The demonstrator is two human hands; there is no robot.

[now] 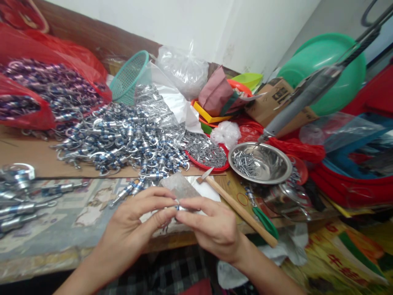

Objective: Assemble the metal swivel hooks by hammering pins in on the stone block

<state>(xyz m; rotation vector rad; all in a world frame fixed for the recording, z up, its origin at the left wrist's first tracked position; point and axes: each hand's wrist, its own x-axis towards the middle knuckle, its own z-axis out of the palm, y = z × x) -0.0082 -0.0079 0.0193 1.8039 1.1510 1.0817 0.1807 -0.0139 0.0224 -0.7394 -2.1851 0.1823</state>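
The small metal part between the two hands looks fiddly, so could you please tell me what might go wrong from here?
The small metal part, pinched at the fingertips of the left hand and right hand, could slip and drop. The hammer lies near the right hand, its handle seeming to overhang the table edge, so a bump might knock it off.

My left grip (pixel 135 219) and right grip (pixel 215 223) cover most of the small metal piece (pixel 180 207) between them, so I cannot tell its shape. My left grip also hides part of the gray block (pixel 179 184). My view's left edge cuts off blurred metal parts (pixel 18 207) and the red bag (pixel 39 118).
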